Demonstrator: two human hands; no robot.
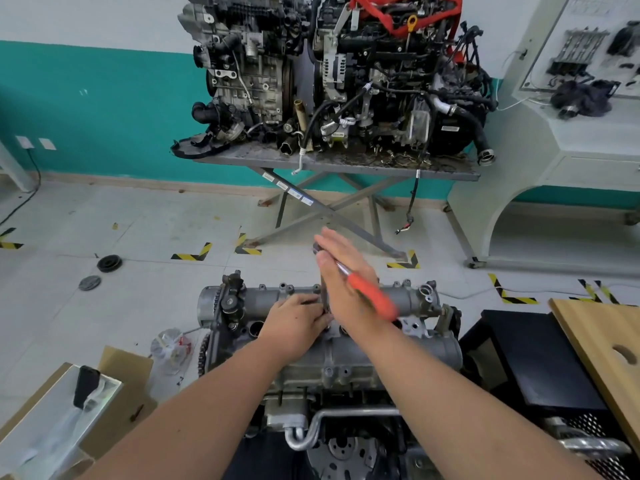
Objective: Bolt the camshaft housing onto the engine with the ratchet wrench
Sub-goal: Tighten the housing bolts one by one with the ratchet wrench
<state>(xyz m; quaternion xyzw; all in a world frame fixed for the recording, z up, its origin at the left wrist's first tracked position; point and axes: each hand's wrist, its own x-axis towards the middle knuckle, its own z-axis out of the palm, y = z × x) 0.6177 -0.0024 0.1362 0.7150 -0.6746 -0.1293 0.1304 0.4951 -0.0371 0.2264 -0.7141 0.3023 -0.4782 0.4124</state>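
Observation:
The grey camshaft housing [263,299] lies on top of the engine [346,372] just in front of me. A ratchet wrench with a red handle [372,296] stands on a long extension over the housing's middle. My right hand [346,282] is flat, fingers stretched out, its palm pressed against the wrench's steel shaft near the head. My left hand [294,323] is low on the housing, its fingers pinched around the bottom of the extension at the socket. The socket and bolt are hidden by my fingers.
Two other engines [329,74] stand on a scissor table [450,173] ahead. A cardboard box [114,403] lies at the lower left, a crumpled plastic bottle [171,346] beside the engine. A black crate [540,362] and wooden board [602,355] are at the right.

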